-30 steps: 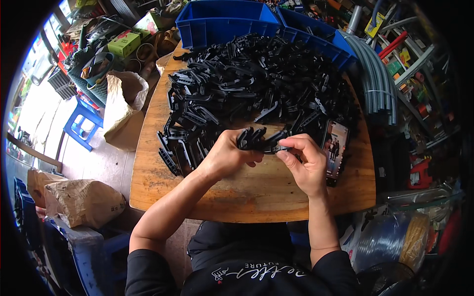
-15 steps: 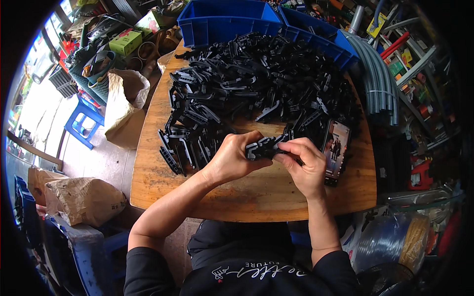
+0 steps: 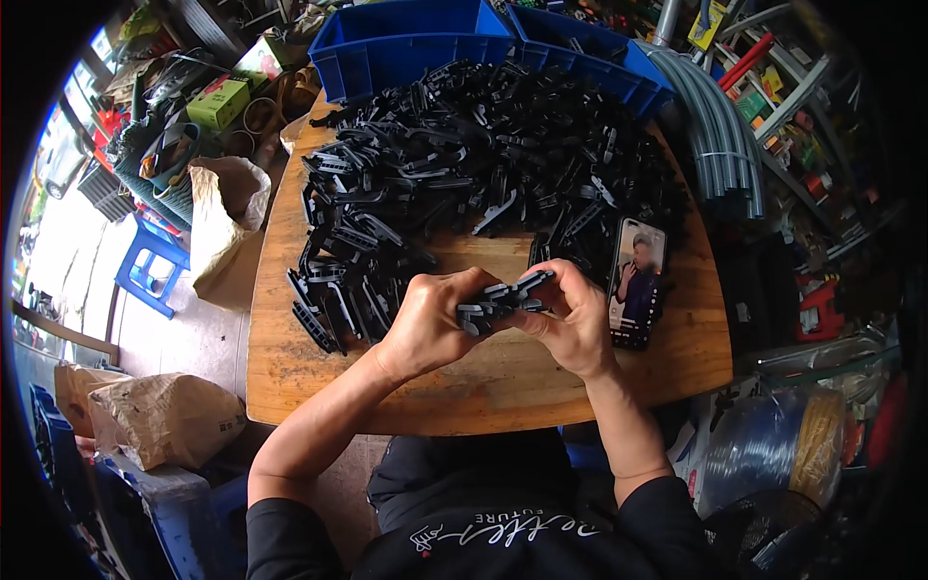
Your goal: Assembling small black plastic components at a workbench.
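A small black plastic clip point(image 3: 503, 298) is held between both hands just above the near middle of the round wooden table point(image 3: 290, 372). The left hand point(image 3: 430, 324) is closed around its nearer end with fingers curled over the top, and the right hand point(image 3: 575, 324) grips the far end, thumb and forefinger pinched on the piece. The clip is judged to be light and stiff, of moulded plastic with ribs and notches, so a firm pinch at each end should be enough; the matt surface is unlikely to slip, though thin tabs could snap if bent hard. Whether one part or two mated parts are held cannot be told, since the fingers cover much of it.

Behind the hands a large heap of like black plastic clips point(image 3: 483, 155) is spread over most of the table, with a few laid in a rough row at the left edge point(image 3: 319, 309). A smartphone point(image 3: 638, 282) with a lit screen lies flat on the table just to the right of the right hand.

At the far rim two blue plastic bins are set side by side: the left bin point(image 3: 406, 48) looks to have nothing in it as far as its interior is shown, and the right bin point(image 3: 590, 58) is partly hidden by the heap. An open paper sack point(image 3: 224, 217) stands on the floor to the left, contents unseen, and a bundle of grey conduit pipes point(image 3: 720, 135) lies to the right.
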The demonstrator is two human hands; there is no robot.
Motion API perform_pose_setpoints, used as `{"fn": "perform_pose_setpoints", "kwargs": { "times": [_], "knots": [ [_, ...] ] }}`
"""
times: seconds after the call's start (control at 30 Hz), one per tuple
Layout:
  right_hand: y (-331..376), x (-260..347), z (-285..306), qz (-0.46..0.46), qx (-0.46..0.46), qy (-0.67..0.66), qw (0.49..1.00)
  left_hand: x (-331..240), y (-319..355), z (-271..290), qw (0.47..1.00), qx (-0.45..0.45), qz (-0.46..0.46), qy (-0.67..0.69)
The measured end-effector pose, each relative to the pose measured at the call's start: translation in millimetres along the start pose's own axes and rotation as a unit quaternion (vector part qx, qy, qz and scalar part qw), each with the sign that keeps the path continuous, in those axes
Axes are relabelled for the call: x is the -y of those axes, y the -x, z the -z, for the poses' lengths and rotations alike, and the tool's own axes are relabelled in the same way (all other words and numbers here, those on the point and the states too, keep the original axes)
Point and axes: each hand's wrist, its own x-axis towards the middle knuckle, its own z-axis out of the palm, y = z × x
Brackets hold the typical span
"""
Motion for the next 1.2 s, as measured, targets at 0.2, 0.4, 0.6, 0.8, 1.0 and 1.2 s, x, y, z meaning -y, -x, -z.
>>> {"fn": "perform_pose_setpoints", "kwargs": {
  "times": [0.2,0.4,0.6,0.8,1.0,1.2],
  "knots": [
    [0,1,2,0.047,-0.013,0.010,0.999,-5,2,0,0.999,0.033,0.038,0.020],
    [2,13,2,-0.063,0.012,-0.112,0.992,-10,0,8,0.982,0.095,0.107,0.122],
    [-3,17,5,-0.047,0.039,-0.064,0.996,-3,-3,8,0.951,0.101,0.170,0.237],
    [10,8,0,-0.030,-0.021,0.011,0.999,-4,-2,-3,0.973,0.084,0.088,0.198],
    [18,-5,-9,0.010,-0.019,-0.028,0.999,8,3,-23,0.989,0.077,0.031,0.126],
    [13,1,-11,-0.024,-0.054,-0.003,0.998,-3,7,-23,0.986,0.136,0.061,0.078]
  ]
}}
